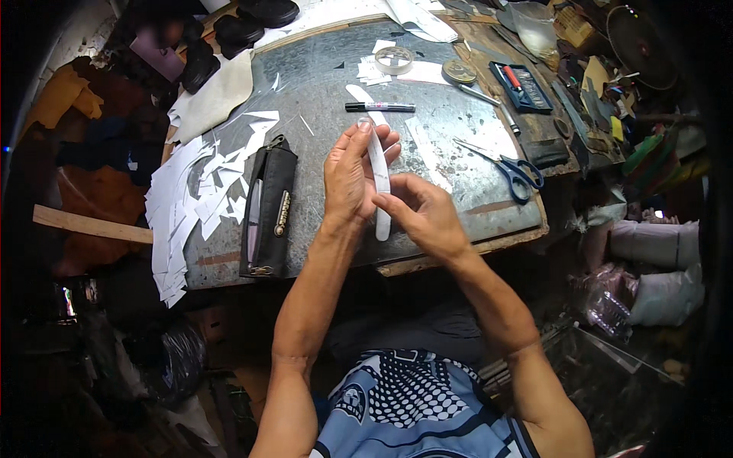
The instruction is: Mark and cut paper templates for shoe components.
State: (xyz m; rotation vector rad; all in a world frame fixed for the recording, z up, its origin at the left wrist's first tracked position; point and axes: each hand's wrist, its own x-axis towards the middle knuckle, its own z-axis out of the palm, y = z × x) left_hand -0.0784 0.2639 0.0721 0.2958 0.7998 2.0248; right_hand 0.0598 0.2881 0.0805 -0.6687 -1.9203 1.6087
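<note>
A narrow white strip with rounded ends [379, 164] runs upright between my two hands above the table's near half. My left hand [347, 172] is closed on its upper part, thumb near the top end. Lower down, the thumb and fingers of my right hand [427, 212] pinch the strip, whose lower end hangs free below them. Just beyond my left fingertips lies a black marker [379, 108], across another pale strip [359, 93]. A black zippered pouch [271, 210] stands to the left of my left forearm. Blue-handled scissors [519, 177] rest to the right.
Paper offcuts [217, 183] are heaped along the left of the worn grey table [321, 69]. Rolls of tape [393, 60] and a round tin [459, 72] sit toward the back. A dark tray [521, 87] holds a red-handled tool. Wrapped bundles [653, 243] lie beyond the right edge.
</note>
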